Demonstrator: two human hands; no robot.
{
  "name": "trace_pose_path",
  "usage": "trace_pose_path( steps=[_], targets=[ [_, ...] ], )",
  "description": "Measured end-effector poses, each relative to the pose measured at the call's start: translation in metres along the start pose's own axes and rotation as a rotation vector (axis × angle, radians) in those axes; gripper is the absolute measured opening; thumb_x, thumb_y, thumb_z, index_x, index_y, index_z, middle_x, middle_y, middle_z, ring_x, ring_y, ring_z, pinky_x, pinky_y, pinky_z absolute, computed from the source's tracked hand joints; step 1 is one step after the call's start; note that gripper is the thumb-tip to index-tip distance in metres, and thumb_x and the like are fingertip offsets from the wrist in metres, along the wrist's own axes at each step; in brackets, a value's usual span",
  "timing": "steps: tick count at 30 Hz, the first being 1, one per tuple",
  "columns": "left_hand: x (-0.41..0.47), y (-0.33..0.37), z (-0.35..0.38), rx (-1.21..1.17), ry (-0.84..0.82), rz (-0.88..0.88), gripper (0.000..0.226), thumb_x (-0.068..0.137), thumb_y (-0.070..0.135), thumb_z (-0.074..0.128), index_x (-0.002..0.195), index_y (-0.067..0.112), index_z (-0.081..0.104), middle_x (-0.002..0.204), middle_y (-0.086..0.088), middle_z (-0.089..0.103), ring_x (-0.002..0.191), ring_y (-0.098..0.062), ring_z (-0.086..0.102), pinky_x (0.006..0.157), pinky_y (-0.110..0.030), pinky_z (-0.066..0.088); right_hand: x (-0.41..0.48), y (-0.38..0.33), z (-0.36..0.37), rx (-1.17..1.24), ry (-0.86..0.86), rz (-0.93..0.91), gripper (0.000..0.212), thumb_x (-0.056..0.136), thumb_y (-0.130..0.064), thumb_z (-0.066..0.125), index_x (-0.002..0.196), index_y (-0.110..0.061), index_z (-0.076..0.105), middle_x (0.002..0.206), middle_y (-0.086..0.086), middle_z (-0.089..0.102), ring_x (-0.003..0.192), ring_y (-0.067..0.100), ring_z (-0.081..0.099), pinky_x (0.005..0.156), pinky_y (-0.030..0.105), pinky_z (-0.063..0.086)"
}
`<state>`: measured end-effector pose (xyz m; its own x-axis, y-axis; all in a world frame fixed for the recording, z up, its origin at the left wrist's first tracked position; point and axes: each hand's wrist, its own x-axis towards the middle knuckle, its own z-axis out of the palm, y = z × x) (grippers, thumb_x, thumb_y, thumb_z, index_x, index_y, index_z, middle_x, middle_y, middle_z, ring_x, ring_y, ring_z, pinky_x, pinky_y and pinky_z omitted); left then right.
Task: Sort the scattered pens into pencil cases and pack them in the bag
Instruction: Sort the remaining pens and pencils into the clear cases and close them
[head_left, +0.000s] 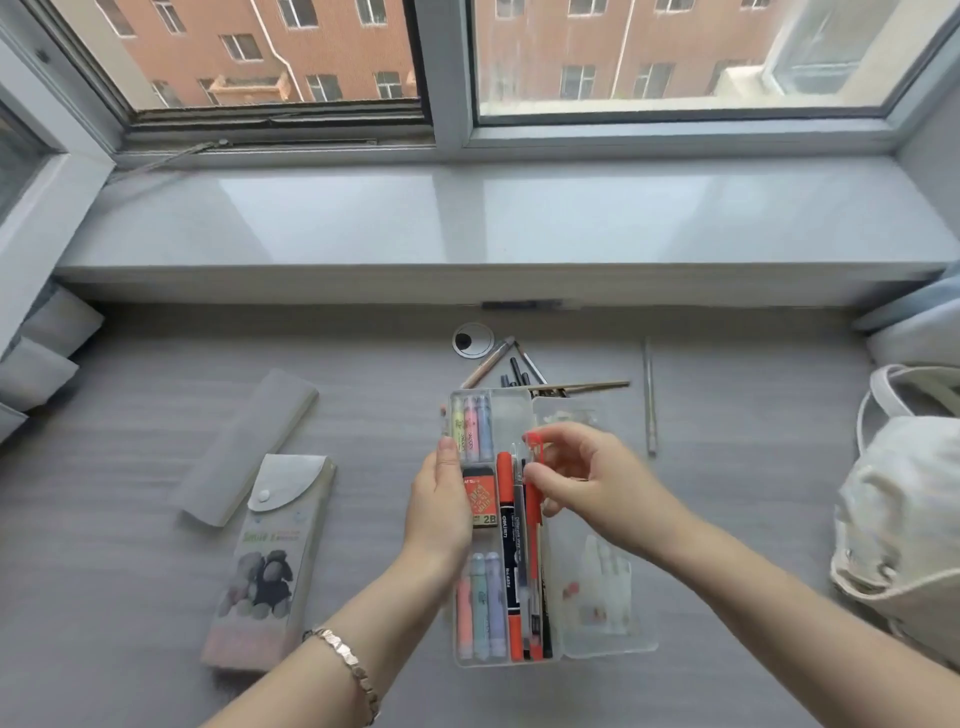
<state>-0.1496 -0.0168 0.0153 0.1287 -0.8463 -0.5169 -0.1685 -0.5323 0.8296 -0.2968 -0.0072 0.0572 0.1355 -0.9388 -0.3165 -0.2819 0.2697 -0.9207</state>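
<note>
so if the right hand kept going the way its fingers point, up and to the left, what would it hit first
Probably the red pen that the right hand is already pinching over the clear pencil case. Past that sits the left hand on the case's left edge, though depth is hard to judge.

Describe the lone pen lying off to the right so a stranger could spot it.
Start at the white cloth bag on the grey desk's right edge. Between it and the clear pencil case lies a thin grey pen. Unlike the pens heaped behind the case, it lies alone, pointing toward the window.

Head view, down onto desk (156, 415)
</note>
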Motion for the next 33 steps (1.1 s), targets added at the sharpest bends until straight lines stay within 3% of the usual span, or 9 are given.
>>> trace_pose_path(
  steps=[4,7,12,16,21,24,27,30,33],
  targets=[
    [-0.016,0.001,0.004,-0.038,-0.018,-0.021,0.049,0.098,0.047,0.023,0.1,0.017,0.062,0.093,-0.012,0.071,0.091,-0.027,0.067,0.091,-0.048,0.051,-0.014,0.018,0.005,-0.443,0.162,-0.223,0.031,0.085,-0.031,0.062,0.115,-0.026,0.058,0.09,-0.015,0.054,0.087,-0.001,0.045,0.082,0.007,0.036],
    [-0.022,0.001,0.005,-0.061,-0.021,-0.038,0.051,0.098,0.046,0.022,0.101,0.017,0.063,0.094,-0.013,0.071,0.093,-0.029,0.067,0.093,-0.05,0.049,-0.021,0.026,0.01,-0.551,0.231,-0.389,0.037,0.082,-0.043,0.055,0.111,-0.021,0.063,0.103,-0.006,0.047,0.099,-0.001,0.034,0.094,0.001,0.022],
    [-0.027,0.001,0.004,-0.073,0.016,-0.03,0.05,0.098,0.046,0.022,0.103,0.018,0.063,0.098,-0.011,0.071,0.095,-0.027,0.066,0.095,-0.049,0.048,-0.037,0.036,0.023,-0.755,0.245,-0.463,0.053,0.093,-0.053,0.027,0.128,-0.019,0.047,0.138,0.001,0.048,0.131,0.013,0.029,0.106,0.032,0.021],
    [-0.033,0.006,0.005,-0.098,0.055,-0.012,0.046,0.099,0.043,0.024,0.1,0.017,0.063,0.099,-0.011,0.07,0.096,-0.026,0.065,0.096,-0.047,0.048,-0.044,0.044,0.032,-0.947,0.188,-0.427,0.061,0.096,-0.051,0.009,0.139,-0.015,0.031,0.148,0.001,0.036,0.138,0.012,0.016,0.106,0.036,0.016],
    [-0.038,0.005,0.003,-0.101,0.018,-0.044,0.055,0.098,0.049,0.02,0.112,0.015,0.061,0.103,-0.01,0.069,0.1,-0.025,0.064,0.099,-0.045,0.046,-0.046,0.031,0.012,-0.478,0.285,-0.293,0.067,0.087,-0.065,0.015,0.144,-0.028,0.016,0.151,-0.015,0.011,0.14,0.0,0.002,0.114,0.022,0.003],
    [-0.041,0.006,0.0,-0.109,0.003,-0.061,0.058,0.097,0.051,0.019,0.113,0.014,0.061,0.098,-0.01,0.07,0.096,-0.024,0.066,0.095,-0.041,0.047,-0.038,0.045,-0.013,-0.114,0.41,0.162,0.058,0.094,-0.049,0.027,0.139,-0.014,0.035,0.147,0.003,0.035,0.135,0.014,0.03,0.111,0.027,0.02],
    [-0.041,0.005,-0.004,-0.094,-0.01,-0.061,0.061,0.095,0.056,0.019,0.119,0.017,0.058,0.107,-0.008,0.069,0.103,-0.023,0.063,0.099,-0.044,0.045,-0.048,0.059,-0.025,0.268,0.095,0.435,0.061,0.095,-0.053,0.021,0.123,-0.011,0.055,0.115,0.011,0.066,0.106,0.019,0.06,0.094,0.035,0.043],
    [-0.035,-0.004,-0.004,-0.059,0.017,-0.079,0.08,0.079,0.077,0.02,0.129,0.023,0.05,0.128,-0.006,0.059,0.12,-0.024,0.054,0.106,-0.047,0.039,-0.058,0.048,-0.023,0.498,0.007,0.327,0.066,0.091,-0.056,0.009,0.118,-0.021,0.058,0.107,0.0,0.071,0.094,0.008,0.068,0.075,0.023,0.046],
    [-0.036,-0.007,-0.001,-0.134,-0.004,-0.15,0.099,0.059,0.09,0.02,0.128,0.026,0.052,0.13,-0.006,0.059,0.121,-0.025,0.054,0.104,-0.047,0.04,-0.067,0.033,-0.008,0.518,-0.069,0.154,0.061,0.073,-0.077,0.031,0.121,-0.045,0.053,0.124,-0.016,0.058,0.108,0.005,0.059,0.086,0.031,0.052]
  ],
)
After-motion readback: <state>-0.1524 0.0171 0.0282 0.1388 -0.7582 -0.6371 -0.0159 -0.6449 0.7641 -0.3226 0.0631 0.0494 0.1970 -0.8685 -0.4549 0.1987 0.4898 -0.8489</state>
